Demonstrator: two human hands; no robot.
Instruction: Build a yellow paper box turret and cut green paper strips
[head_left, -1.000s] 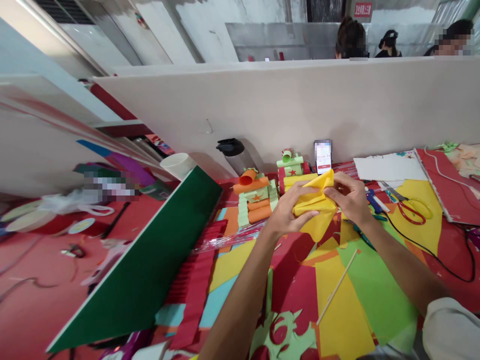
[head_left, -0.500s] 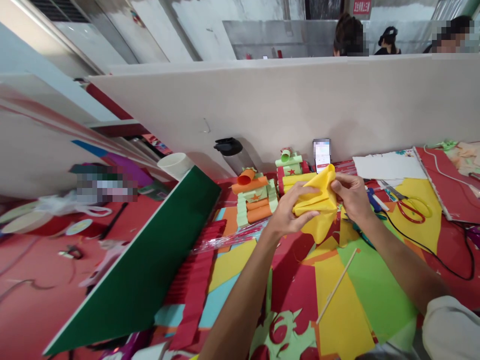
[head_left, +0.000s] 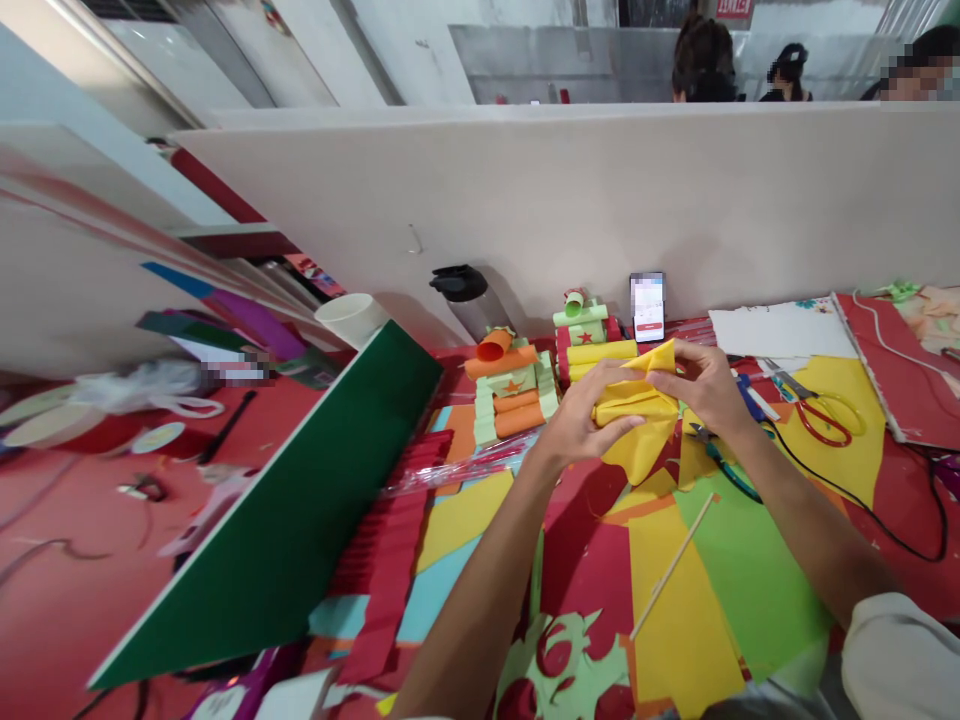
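Observation:
A folded yellow sheet (head_left: 637, 400), paper or thin felt, is held up above the table between both hands. My left hand (head_left: 581, 425) grips its left side, thumb below and fingers over the top. At the upper right edge, my right hand (head_left: 701, 390) pinches it between thumb and fingers. Just behind stand two rolled-paper models: one orange and pale green (head_left: 511, 390), the other yellow, red and green (head_left: 589, 335). Close to my right forearm lie teal-handled pliers (head_left: 724, 465). A thin wooden stick (head_left: 673, 568) rests on the coloured sheets below the hands.
A dark green board (head_left: 300, 520) leans at the left. Behind the models are a black-lidded bottle (head_left: 469, 300) and an upright phone (head_left: 648, 307). Scissors (head_left: 814, 400) lie at right near a black cable (head_left: 870, 515). A pale partition (head_left: 525, 200) closes off the back; people sit beyond it.
My right hand has shifted slightly left and down along the yellow sheet, pressing its upper edge lower. My left hand keeps its grip. The pliers show more fully.

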